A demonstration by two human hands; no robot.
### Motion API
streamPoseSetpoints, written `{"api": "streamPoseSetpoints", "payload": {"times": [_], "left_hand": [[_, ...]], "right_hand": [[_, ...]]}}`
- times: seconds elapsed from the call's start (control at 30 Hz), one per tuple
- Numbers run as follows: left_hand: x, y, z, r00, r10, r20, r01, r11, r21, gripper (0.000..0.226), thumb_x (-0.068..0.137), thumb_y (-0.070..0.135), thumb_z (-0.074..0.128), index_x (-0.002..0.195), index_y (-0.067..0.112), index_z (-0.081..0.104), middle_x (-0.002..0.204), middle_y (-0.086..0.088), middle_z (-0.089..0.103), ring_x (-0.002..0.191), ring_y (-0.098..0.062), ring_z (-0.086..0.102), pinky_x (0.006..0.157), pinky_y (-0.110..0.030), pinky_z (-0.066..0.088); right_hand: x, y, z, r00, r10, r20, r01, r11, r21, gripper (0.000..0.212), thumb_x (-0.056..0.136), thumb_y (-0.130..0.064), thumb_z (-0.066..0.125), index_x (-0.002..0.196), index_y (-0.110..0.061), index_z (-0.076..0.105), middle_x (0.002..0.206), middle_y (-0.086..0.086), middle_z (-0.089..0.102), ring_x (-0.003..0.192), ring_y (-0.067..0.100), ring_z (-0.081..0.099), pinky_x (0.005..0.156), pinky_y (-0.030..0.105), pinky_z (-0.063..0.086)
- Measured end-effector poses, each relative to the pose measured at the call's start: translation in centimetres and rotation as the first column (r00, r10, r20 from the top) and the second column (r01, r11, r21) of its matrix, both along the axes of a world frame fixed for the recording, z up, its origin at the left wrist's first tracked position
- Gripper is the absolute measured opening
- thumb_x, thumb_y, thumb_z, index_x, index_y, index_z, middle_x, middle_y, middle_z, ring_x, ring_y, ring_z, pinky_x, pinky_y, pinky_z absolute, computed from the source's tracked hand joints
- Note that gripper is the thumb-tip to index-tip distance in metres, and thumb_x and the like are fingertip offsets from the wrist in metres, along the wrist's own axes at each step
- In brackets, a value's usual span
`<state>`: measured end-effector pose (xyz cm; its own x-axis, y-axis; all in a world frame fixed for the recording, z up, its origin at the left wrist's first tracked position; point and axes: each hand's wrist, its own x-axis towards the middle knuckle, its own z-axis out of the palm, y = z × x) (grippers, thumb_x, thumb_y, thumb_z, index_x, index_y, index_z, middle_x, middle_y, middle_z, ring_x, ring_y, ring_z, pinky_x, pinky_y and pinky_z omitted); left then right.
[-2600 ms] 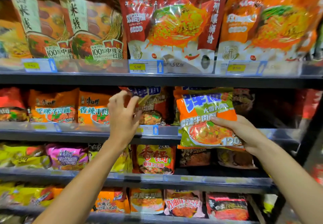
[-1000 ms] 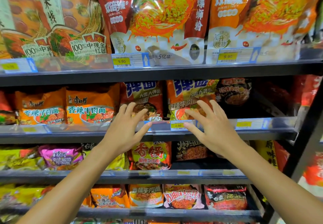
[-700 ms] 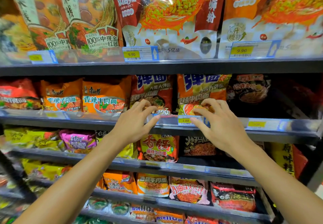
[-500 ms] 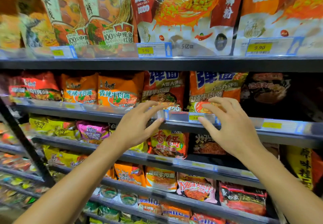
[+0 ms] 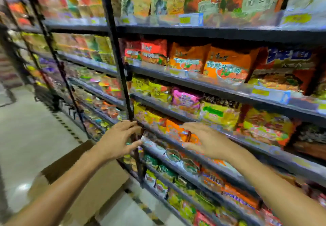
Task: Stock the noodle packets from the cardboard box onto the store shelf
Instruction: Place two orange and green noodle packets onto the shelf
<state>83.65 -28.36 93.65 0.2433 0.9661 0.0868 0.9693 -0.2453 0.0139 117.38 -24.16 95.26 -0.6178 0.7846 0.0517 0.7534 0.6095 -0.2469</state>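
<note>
The frame is blurred by a quick turn to the left. My left hand [image 5: 117, 140] and my right hand [image 5: 205, 140] hover with spread fingers in front of the lower shelves, holding nothing. The cardboard box [image 5: 84, 178] stands on the floor under my left forearm, its flaps open; what lies inside is hidden. The store shelf [image 5: 202, 84] carries rows of noodle packets, among them orange ones [image 5: 224, 65] and a blue-lettered packet [image 5: 285, 70] at the right.
A black upright post [image 5: 116, 63] divides the shelf bays, and my left hand is next to it. More stocked shelves [image 5: 74, 56] run away to the left. Pale tiled floor [image 5: 26, 134] lies left of the box.
The view has swung left and down. Both hands have dropped from the shelf with the blue-lettered packets to the lower shelves. The cardboard box has come into view.
</note>
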Motion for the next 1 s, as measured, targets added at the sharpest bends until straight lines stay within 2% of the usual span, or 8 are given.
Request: {"api": "streamPoseSetpoints", "payload": {"times": [0.13,0.3,0.47,0.53,0.63,0.77,0.9,1.0], "left_hand": [[-10.3,-4.6,-3.3,0.981,0.193,-0.027,-0.195,0.972,-0.135,0.12,0.059,0.097,-0.015,0.155,0.036,0.024,0.165,0.005,0.016,0.153,-0.019,0.01,0.124,-0.042,0.01],[-20.2,-11.2,-7.4,0.912,0.408,-0.047,-0.41,0.896,-0.174,0.129,0.055,0.095,-0.02,0.153,0.032,0.034,0.164,0.003,0.023,0.151,-0.021,0.018,0.122,-0.04,0.014],[-26.7,-15.8,-11.6,0.783,0.62,0.046,-0.572,0.748,-0.337,0.096,0.077,0.09,0.016,0.153,0.033,0.031,0.163,0.006,0.022,0.15,-0.019,0.018,0.12,-0.037,0.017],[-28.9,-17.0,-13.2,0.741,0.67,0.045,-0.612,0.701,-0.366,0.099,0.075,0.09,0.017,0.153,0.031,0.033,0.162,0.006,0.026,0.148,-0.018,0.024,0.117,-0.036,0.025],[-31.9,-17.5,-16.0,0.685,0.727,0.044,-0.662,0.646,-0.381,0.075,0.091,0.073,0.035,0.152,0.028,0.035,0.16,0.004,0.031,0.146,-0.018,0.03,0.115,-0.035,0.029],[-35.0,-15.1,-19.9,0.603,0.796,0.05,-0.698,0.557,-0.451,0.067,0.094,0.068,0.038,0.15,0.031,0.037,0.159,0.005,0.033,0.144,-0.019,0.033,0.114,-0.039,0.035],[-37.2,-10.3,-23.5,0.539,0.84,0.065,-0.699,0.489,-0.521,0.064,0.095,0.067,0.035,0.147,0.03,0.042,0.156,0.003,0.039,0.14,-0.021,0.04,0.111,-0.041,0.039],[-38.8,-6.6,-25.1,0.509,0.859,0.055,-0.679,0.439,-0.589,0.063,0.096,0.065,0.034,0.145,0.027,0.045,0.152,0.0,0.045,0.136,-0.022,0.044,0.108,-0.039,0.041]], "right_hand": [[-11.7,0.4,-2.4,0.988,0.142,0.059,-0.14,0.989,-0.045,0.097,0.078,-0.085,0.018,0.153,-0.026,0.037,0.158,-0.001,0.039,0.146,0.021,0.033,0.12,0.039,0.029],[-25.3,0.1,-6.7,0.962,0.262,0.079,-0.243,0.951,-0.192,0.109,0.073,-0.097,0.013,0.149,-0.026,0.044,0.155,-0.001,0.045,0.143,0.021,0.04,0.117,0.042,0.035],[-34.8,-0.4,-10.6,0.933,0.332,0.142,-0.268,0.9,-0.344,0.092,0.081,-0.087,0.029,0.145,-0.025,0.049,0.146,-0.001,0.051,0.134,0.023,0.048,0.108,0.044,0.043],[-37.8,0.7,-12.5,0.909,0.367,0.195,-0.269,0.878,-0.396,0.082,0.087,-0.082,0.036,0.148,-0.028,0.045,0.152,-0.004,0.046,0.139,0.021,0.043,0.112,0.042,0.039],[-41.6,3.3,-15.5,0.874,0.42,0.244,-0.276,0.843,-0.461,0.076,0.089,-0.079,0.042,0.15,-0.034,0.042,0.158,-0.006,0.04,0.143,0.02,0.04,0.114,0.038,0.036],[-46.4,7.2,-19.0,0.825,0.499,0.264,-0.344,0.816,-0.465,0.074,0.09,-0.077,0.043,0.15,-0.034,0.043,0.157,-0.006,0.043,0.141,0.02,0.043,0.113,0.039,0.039],[-51.0,12.6,-23.7,0.811,0.54,0.226,-0.39,0.786,-0.479,0.087,0.079,-0.09,0.035,0.147,-0.036,0.047,0.149,-0.002,0.054,0.134,0.021,0.052,0.108,0.04,0.045],[-54.4,16.2,-25.3,0.773,0.588,0.237,-0.422,0.756,-0.501,0.065,0.093,-0.068,0.049,0.148,-0.032,0.048,0.148,0.002,0.054,0.135,0.024,0.051,0.108,0.037,0.043]]}}
